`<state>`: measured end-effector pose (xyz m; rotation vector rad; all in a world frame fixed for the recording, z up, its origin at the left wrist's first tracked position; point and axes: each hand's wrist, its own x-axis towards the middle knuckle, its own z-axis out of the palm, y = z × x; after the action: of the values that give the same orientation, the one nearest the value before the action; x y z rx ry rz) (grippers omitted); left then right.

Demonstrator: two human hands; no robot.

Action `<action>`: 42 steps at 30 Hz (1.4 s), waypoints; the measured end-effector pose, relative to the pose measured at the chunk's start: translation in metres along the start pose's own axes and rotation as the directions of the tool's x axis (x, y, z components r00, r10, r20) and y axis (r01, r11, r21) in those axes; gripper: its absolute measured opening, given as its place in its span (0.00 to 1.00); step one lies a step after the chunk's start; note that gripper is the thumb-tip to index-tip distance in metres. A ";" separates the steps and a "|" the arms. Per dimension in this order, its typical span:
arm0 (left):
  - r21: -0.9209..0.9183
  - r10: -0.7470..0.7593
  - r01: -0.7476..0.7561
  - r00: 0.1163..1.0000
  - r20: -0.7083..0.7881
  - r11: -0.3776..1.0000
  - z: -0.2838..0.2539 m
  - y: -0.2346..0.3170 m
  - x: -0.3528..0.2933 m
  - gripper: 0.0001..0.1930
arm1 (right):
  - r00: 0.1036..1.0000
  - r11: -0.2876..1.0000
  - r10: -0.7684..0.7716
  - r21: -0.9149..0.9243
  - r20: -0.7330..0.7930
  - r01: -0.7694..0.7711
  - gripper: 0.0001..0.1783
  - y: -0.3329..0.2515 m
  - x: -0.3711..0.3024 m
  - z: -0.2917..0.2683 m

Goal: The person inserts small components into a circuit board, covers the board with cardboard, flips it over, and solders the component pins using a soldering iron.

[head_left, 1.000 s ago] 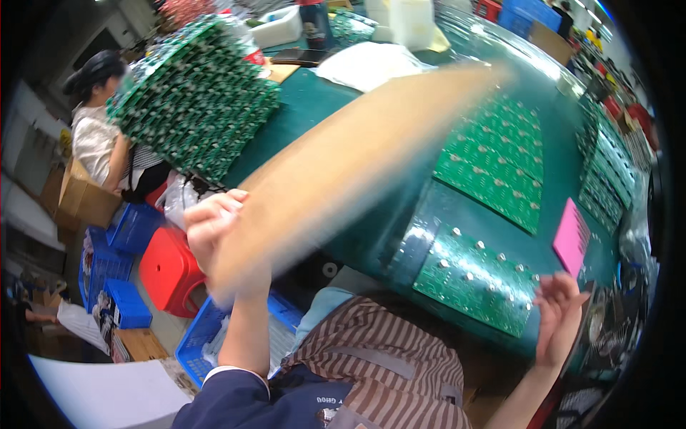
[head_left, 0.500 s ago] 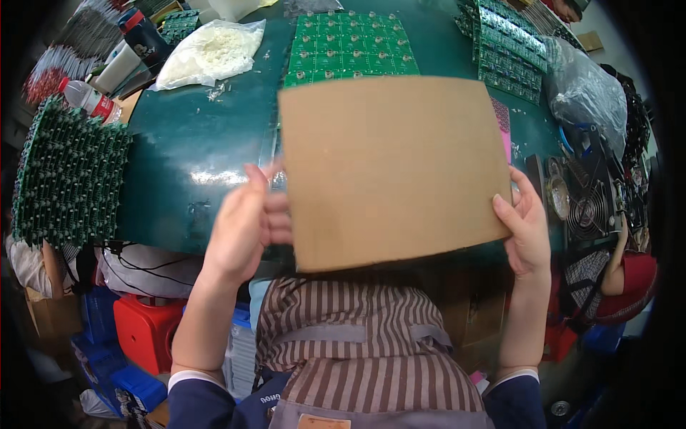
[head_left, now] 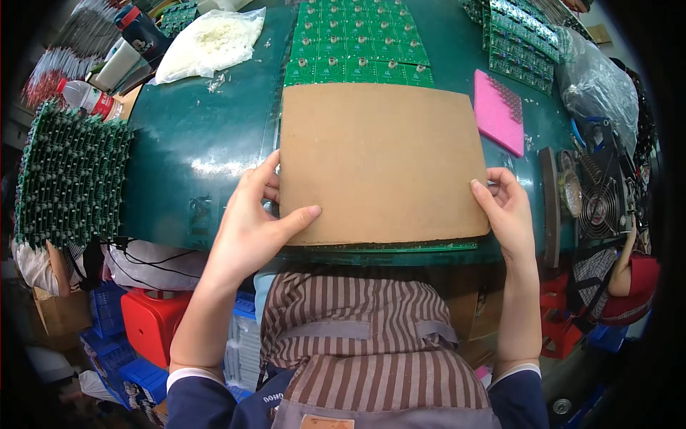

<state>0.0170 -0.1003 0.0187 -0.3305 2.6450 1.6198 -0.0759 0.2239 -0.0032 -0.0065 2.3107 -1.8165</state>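
A flat sheet of brown cardboard (head_left: pixel 382 164) lies level in front of me, held by its two short sides. My left hand (head_left: pixel 250 218) is closed on its left edge, thumb on top and fingers partly hidden below. On the right edge, my right hand (head_left: pixel 509 214) grips with the thumb on the upper face. A thin strip of green circuit board (head_left: pixel 436 247) shows under the cardboard's near edge. Beyond its far edge lies a green circuit board panel (head_left: pixel 357 39) with rows of small metal components; the cardboard hides what lies between.
A pink foam pad (head_left: pixel 498 118) bearing small metal parts lies right of the cardboard. Stacked circuit boards (head_left: pixel 75 179) stand at the left, with more boards (head_left: pixel 518 50) at back right. A bag of pale pieces (head_left: pixel 211 46) and a small fan (head_left: pixel 599 211) flank the green table.
My left hand, loose beside the cardboard before, now grips its left edge. The cardboard has shifted slightly left and sits flatter, uncovering the pink pad and a circuit board strip at the near edge.
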 end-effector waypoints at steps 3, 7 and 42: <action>0.147 0.072 -0.063 0.996 -0.059 0.987 0.007 -0.005 0.000 0.42 | 1.000 0.999 -0.018 -0.047 -0.005 0.018 0.13 0.001 0.003 0.000; 0.071 -0.043 0.044 0.999 -0.004 0.996 0.005 0.002 0.007 0.41 | 0.997 0.992 -0.072 -0.100 0.008 0.072 0.14 0.002 0.003 -0.002; 0.702 0.849 -0.709 0.325 0.417 -0.074 0.002 -0.042 -0.072 0.11 | 0.283 0.404 0.026 -0.269 0.959 0.874 0.54 -0.079 0.010 -0.006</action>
<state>0.0947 -0.1049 -0.0094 1.5128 3.4503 -0.1380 -0.0956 0.2090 0.0722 -1.6380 2.0037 -0.2534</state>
